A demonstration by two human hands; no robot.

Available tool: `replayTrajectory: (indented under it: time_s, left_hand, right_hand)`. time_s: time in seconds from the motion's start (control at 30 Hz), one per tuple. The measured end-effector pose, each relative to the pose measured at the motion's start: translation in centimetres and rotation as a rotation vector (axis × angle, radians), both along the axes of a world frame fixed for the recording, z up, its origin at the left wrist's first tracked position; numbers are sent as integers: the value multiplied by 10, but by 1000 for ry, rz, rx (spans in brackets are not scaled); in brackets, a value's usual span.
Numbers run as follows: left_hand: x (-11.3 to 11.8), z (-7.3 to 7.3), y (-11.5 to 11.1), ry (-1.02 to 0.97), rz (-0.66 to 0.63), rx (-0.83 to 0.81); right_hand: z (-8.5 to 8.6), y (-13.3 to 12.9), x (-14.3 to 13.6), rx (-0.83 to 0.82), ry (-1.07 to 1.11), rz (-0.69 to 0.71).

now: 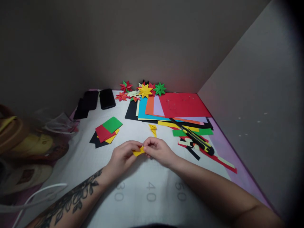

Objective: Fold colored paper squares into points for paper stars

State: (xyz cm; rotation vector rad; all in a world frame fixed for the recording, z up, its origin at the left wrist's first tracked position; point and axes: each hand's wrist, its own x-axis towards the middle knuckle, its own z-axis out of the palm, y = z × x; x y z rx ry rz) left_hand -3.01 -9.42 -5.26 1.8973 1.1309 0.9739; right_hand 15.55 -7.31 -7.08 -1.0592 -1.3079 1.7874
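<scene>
A small folded piece of yellow paper (138,152) is held between both hands above the white mat (133,196). My left hand (124,154) pinches its left end, and the fingers of my right hand (158,150) are closed on its right end. Just beyond the hands lies another folded yellow piece (153,129). To the left, green (112,124), red (102,133), yellow and black paper squares overlap in a small pile.
Folded paper stars (145,91) stand along the wall beside stacked coloured sheets (185,106). A yellow-black cutter (199,141) lies on paper strips (228,164) at right. Dark phone-like objects (107,98) are back left; bags and containers (33,142) crowd the left edge.
</scene>
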Motion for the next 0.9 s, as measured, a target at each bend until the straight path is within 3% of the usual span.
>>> replayTrajectory:
  time_s: [0.33, 0.47, 0.63, 0.9]
  left_hand:
    - [13, -6, 1, -271, 330, -352]
    - [15, -5, 2, -291, 329, -376]
    - [16, -6, 1, -287, 277, -380]
    - [12, -6, 3, -307, 320, -412]
  right_hand:
    - [3, -6, -2, 583, -267, -181]
    - [3, -8, -3, 680, -382, -220]
    - [1, -8, -4, 776, -402, -140]
    - [-7, -9, -1, 952, -446, -160]
